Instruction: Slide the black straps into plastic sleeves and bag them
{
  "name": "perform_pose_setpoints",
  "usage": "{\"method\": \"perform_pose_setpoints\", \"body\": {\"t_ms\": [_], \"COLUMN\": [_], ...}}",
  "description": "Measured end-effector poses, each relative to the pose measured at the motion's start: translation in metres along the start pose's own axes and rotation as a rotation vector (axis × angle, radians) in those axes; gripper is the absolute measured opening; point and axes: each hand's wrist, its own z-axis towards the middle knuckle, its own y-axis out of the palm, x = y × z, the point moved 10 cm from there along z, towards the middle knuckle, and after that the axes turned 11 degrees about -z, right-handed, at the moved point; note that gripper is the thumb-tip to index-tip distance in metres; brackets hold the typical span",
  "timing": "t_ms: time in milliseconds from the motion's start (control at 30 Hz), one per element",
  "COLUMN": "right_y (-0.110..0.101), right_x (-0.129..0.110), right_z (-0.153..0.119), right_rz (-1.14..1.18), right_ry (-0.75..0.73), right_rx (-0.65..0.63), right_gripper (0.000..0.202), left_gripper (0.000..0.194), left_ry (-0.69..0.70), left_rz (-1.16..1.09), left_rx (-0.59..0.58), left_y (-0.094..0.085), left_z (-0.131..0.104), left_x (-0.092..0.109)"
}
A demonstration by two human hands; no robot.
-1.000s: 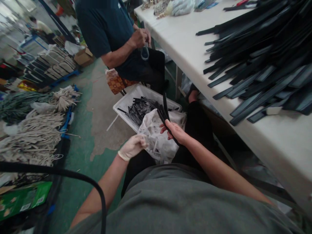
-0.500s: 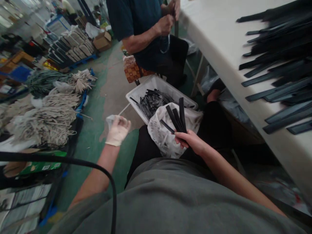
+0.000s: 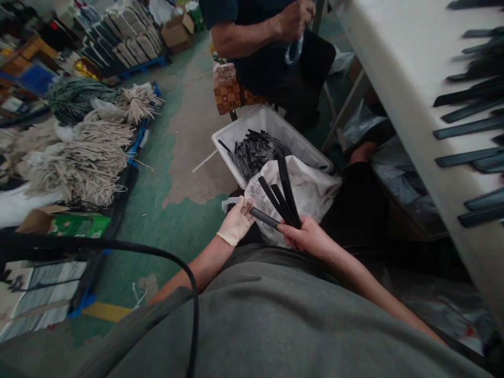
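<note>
My right hand (image 3: 302, 234) is closed round several flat black strips (image 3: 286, 191), which fan out upward from the fingers. One black strip (image 3: 264, 217) points left, its far end at the fingertips of my left hand (image 3: 237, 221). That hand wears a pale glove and its fingers are pinched together. A piece of translucent plastic (image 3: 229, 202) sticks out on its left side. Whether the fingers also grip the black strip's end, I cannot tell. Beneath the strips a white plastic bag (image 3: 315, 191) lies across my lap.
A white bin (image 3: 226, 152) holding many short black pieces (image 3: 258, 152) stands just ahead. To the right, a white table (image 3: 401, 68) carries more black strips (image 3: 472, 126). A co-worker's arm (image 3: 252, 39) is beyond the bin. Bundled cords (image 3: 84, 163) lie at left; a black cable (image 3: 157, 254) crosses the foreground.
My left hand has moved right, from over the floor to the end of the left-pointing black strip. The right hand still holds the strips. The whole view has shifted slightly.
</note>
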Motion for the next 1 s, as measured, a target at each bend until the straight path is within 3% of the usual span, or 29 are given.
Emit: {"method": "perform_pose_setpoints", "body": {"t_ms": [167,500,700,1000], "right_y": [0.0,-0.005,-0.012,-0.017], "right_x": [0.005,0.013,0.005,0.0], "right_z": [0.008,0.011,0.009,0.009], "right_rz": [-0.048,-0.125,-0.224,-0.389], "right_ry": [0.015,0.031,-0.018,-0.039], "right_rx": [0.016,0.072,0.145,0.262], "right_gripper": [0.025,0.02,0.023,0.023], "left_gripper": [0.015,0.014,0.021,0.025], "left_ry": [-0.032,0.029,0.034,0.028], "left_rz": [0.05,0.116,0.098,0.102], "left_rx": [-0.004,-0.047,0.001,-0.068], "left_y": [-0.001,-0.003,-0.011,-0.009], "left_z": [-0.008,0.0,0.003,0.005], "left_x": [-0.013,-0.008,-0.007,-0.016]}}
